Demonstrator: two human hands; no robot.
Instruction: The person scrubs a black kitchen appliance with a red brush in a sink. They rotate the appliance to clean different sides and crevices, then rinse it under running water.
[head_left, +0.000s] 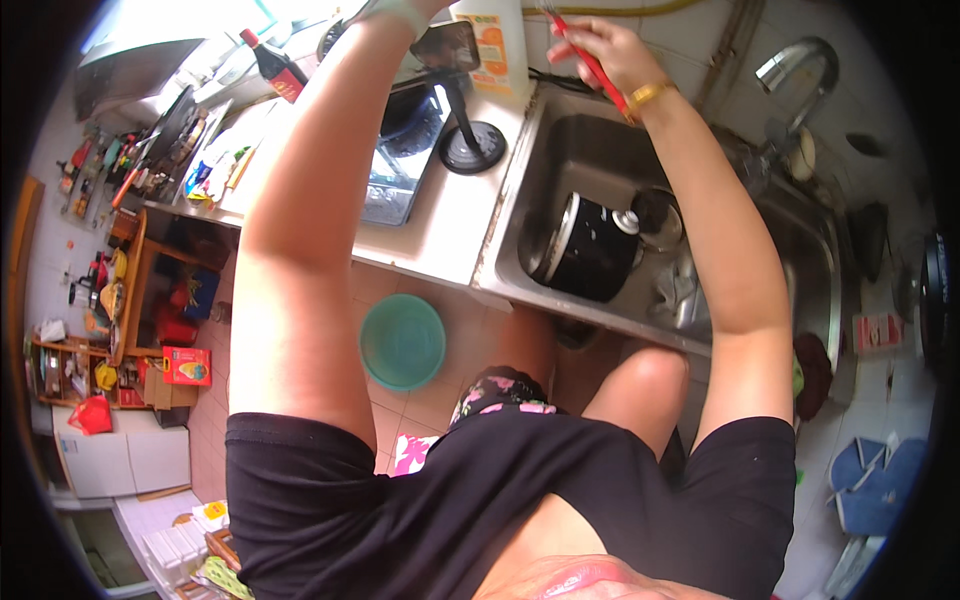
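My right hand (611, 56), with a gold bracelet at its wrist, holds a slim red-handled tool (592, 64) above the back of the sink; its metallic tip is at the top edge and its kind cannot be told. My left arm stretches over the counter, and only a sliver of my left hand (431, 6) shows beyond a pale green bangle (409, 16); its fingers are cut off. Below my right forearm, the steel sink (581, 150) holds a black pot (596, 247), a round dark-centred item (658, 217) and a grey cloth (675, 289).
Left of the sink are a black round-based stand (472, 146), a black cooktop (405, 161), a plastic jug (491, 45) and a red-capped bottle (275, 67). A chrome faucet (806, 75) rises at the right. A green basin (403, 342) stands on the floor.
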